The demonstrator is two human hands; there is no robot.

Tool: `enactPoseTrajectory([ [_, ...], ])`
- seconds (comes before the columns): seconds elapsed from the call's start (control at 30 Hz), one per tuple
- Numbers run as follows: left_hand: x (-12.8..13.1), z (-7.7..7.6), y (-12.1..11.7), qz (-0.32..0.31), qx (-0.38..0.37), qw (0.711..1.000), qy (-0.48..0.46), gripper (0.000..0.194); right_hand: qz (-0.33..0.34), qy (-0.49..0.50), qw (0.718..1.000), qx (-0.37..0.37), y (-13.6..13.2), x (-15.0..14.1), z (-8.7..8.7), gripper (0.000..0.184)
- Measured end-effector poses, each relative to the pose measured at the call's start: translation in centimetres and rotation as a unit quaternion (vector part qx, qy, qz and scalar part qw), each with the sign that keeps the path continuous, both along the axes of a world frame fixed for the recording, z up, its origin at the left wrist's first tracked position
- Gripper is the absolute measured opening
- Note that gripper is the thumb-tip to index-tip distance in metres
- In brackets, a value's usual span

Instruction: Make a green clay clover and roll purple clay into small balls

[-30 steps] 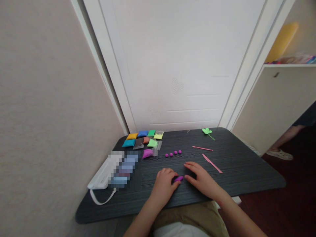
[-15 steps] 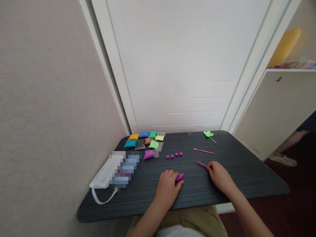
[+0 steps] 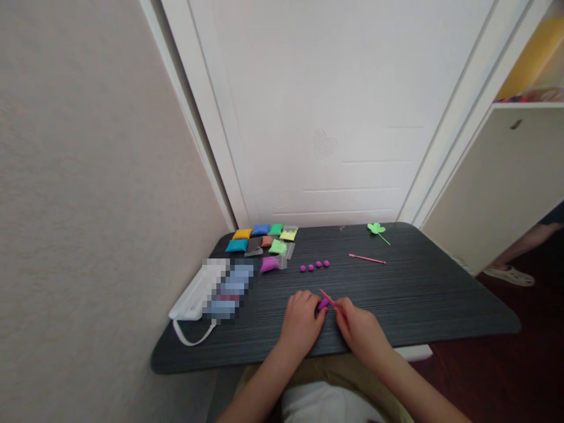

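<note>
My left hand rests on the dark table, its thumb and fingers closed around a small purple clay piece. My right hand grips a thin pink modelling tool, which lies across the purple clay; whether it presses in, I cannot tell. Beyond the hands sits a row of several purple clay balls. A second pink tool lies to the right of them. Farther back is a green clover shape with a stem.
Several bags of coloured clay lie at the back left, with a purple clay bag nearest me. A white device with a strap sits at the left beside a blurred-out item. At the far right, another person's foot shows.
My right hand has moved left with the pink tool, bringing it onto the purple clay piece. My left hand keeps holding the clay. The view has shifted slightly.
</note>
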State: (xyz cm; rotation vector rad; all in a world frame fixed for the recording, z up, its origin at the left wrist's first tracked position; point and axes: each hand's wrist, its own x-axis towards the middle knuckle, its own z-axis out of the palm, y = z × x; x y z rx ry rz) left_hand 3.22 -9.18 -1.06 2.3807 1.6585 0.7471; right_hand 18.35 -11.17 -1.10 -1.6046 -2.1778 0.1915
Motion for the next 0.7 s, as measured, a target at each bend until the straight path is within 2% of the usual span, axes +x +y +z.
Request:
enactPoseTrajectory([
  [0.2,0.12,0.10,-0.07,0.000,0.005,1.000,0.011,0.014,0.018,-0.048,0.998,0.035,0.08,0.22,-0.29,0.017],
  [0.7,0.47,0.41,-0.41,0.004,0.021,0.999,0.043,0.020,-0.009,-0.157,0.984,0.082,0.06,-0.31,-0.01,0.018],
])
